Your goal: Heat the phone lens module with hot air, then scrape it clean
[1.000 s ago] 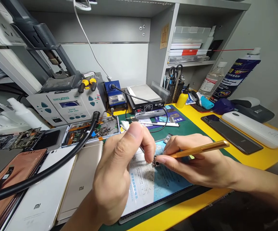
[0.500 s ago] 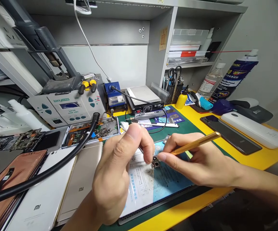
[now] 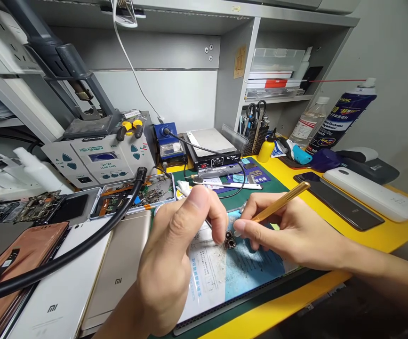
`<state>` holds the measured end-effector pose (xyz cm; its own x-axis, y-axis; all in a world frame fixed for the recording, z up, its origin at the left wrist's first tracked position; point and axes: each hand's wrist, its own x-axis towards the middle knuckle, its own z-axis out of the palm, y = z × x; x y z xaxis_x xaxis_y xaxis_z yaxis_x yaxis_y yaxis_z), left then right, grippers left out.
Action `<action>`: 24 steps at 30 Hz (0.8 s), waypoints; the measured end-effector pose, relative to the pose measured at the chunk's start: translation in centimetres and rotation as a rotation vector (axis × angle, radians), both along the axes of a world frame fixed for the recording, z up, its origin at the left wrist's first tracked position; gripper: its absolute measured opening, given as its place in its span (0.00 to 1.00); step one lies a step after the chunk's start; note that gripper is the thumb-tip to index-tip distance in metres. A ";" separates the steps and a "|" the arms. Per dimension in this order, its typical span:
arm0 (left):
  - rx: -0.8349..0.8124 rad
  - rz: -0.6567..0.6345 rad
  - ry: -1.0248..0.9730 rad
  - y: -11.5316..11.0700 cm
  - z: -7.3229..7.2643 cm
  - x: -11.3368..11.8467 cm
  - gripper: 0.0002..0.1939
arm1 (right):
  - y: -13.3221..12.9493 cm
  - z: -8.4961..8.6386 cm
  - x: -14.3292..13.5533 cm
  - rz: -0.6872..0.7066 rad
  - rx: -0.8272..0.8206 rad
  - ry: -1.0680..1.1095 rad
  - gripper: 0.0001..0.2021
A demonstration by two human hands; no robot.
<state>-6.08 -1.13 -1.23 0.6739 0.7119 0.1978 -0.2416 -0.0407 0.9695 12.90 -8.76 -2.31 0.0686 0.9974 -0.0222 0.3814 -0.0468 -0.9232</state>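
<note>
My right hand point(image 3: 281, 230) pinches a slim gold pen-shaped tool point(image 3: 281, 201), its back end pointing up and right and its working tip hidden by my fingers. Close to those fingertips is a small dark dual-lens camera module point(image 3: 230, 241), over the blue and white printed pad point(image 3: 207, 301). My left hand point(image 3: 179, 254) is closed, thumb on top and index finger curled, with its fingertip beside the module. A thin dark edge shows by that finger; what the left hand grips is mostly hidden.
Several phones and phone backs, among them a white one point(image 3: 59, 282), lie at left under a black hose point(image 3: 84, 249). Behind are a parts tray point(image 3: 154, 197), a hot-air station point(image 3: 100, 162) and a heating plate point(image 3: 212, 141). A dark phone point(image 3: 352, 207) and spray can point(image 3: 341, 120) stand right.
The view has tipped slightly. My right hand has shifted a little, and the gold tool's back end has moved left and up. My left hand keeps its closed pose by the camera module.
</note>
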 end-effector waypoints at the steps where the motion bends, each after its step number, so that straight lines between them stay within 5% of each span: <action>1: -0.002 -0.006 0.005 0.1 0.0 -0.1 0.28 | 0.0 0.0 0.0 -0.002 -0.005 0.014 0.14; 7: -0.004 -0.081 0.007 0.4 -0.4 -0.6 0.27 | 0.1 0.1 0.0 -0.003 -0.012 0.060 0.14; 24: 0.012 -0.035 -0.003 0.2 -0.3 -0.2 0.29 | -0.1 0.2 0.4 -0.020 0.034 0.021 0.15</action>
<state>-6.30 -0.95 -1.53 0.6976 0.6856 0.2081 -0.2460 -0.0436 0.9683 13.35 -8.83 -2.14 0.0882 0.9961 0.0100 0.3612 -0.0226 -0.9322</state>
